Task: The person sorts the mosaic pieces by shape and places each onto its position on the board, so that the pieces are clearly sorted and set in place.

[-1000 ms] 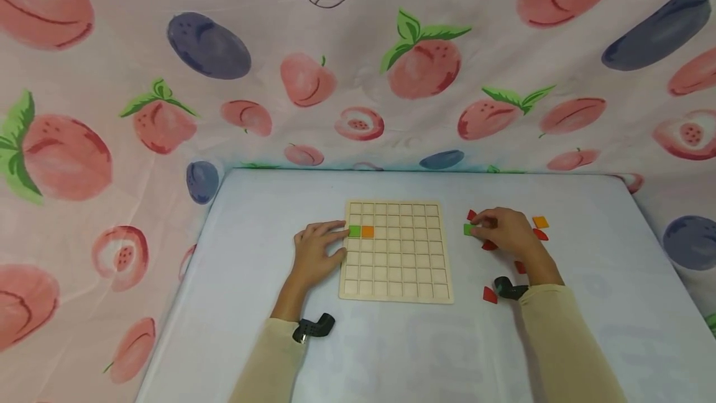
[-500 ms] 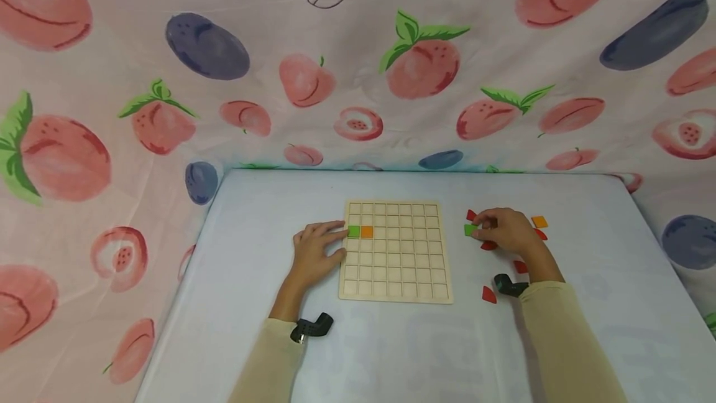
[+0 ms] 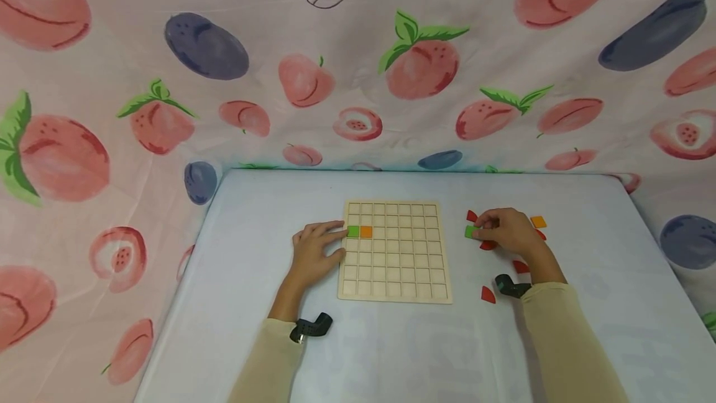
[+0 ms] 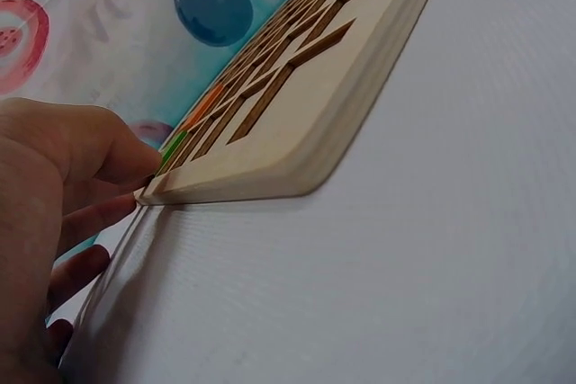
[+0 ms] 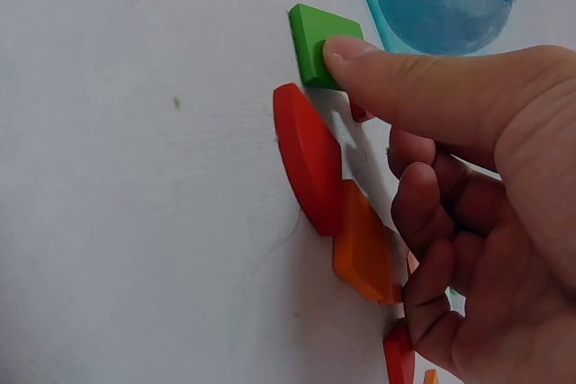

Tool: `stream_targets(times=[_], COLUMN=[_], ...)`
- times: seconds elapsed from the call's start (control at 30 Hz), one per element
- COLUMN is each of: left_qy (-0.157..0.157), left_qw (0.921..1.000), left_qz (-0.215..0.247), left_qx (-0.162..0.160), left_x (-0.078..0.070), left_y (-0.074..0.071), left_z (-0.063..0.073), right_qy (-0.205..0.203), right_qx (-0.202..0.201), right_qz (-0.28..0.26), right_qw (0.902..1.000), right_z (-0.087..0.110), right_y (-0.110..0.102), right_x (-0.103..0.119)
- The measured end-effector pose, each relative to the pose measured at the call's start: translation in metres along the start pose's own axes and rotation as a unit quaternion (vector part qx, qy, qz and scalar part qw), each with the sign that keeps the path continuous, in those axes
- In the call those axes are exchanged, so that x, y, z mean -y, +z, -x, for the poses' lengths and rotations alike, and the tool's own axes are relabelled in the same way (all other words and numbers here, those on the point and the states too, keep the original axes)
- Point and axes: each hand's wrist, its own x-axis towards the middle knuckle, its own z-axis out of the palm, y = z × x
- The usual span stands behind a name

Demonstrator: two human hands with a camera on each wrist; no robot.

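A light wooden grid board [image 3: 394,301] lies on the white table. A green square tile [image 3: 353,231] and an orange square tile [image 3: 366,232] sit in neighbouring cells near its left edge. My left hand [image 3: 316,254] touches that left edge with spread fingers, its forefinger by the green tile. To the right of the board, my right hand [image 3: 508,229] pinches another green square tile [image 5: 322,38]; the thumb lies on its face, and the opposing fingertip is mostly hidden. Red curved-edge pieces [image 5: 308,159] and an orange piece [image 5: 362,245] lie under and beside this hand.
More loose pieces surround the right forearm: a red piece [image 3: 488,295] lies towards the front, and an orange square [image 3: 538,222] is farther back. A fruit-printed cloth [image 3: 358,79] rises behind the table. Each wrist carries a small black camera [image 3: 312,326].
The green square tile in my right hand has shifted very slightly to the right and turned a little. My left hand stays in place at the board's edge.
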Motion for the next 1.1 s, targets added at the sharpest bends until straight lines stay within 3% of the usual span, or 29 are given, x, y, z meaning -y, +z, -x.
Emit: stream_targets(times=[0.53,1.1], left_qy=[0.000,-0.002], left_qw=[1.0000,1.0000], left_qz=[0.007,0.007], left_qx=[0.002,0.003], left_x=[0.000,0.001], left_y=[0.001,0.000], left_z=[0.000,0.000], right_qy=[-0.009,-0.065], right_qx=[-0.023,-0.030], right_qz=[-0.022,-0.032], right_qw=[0.9995,0.9969], right_z=[0.003,-0.004], right_y=[0.006,0.022], right_x=[0.002,0.042])
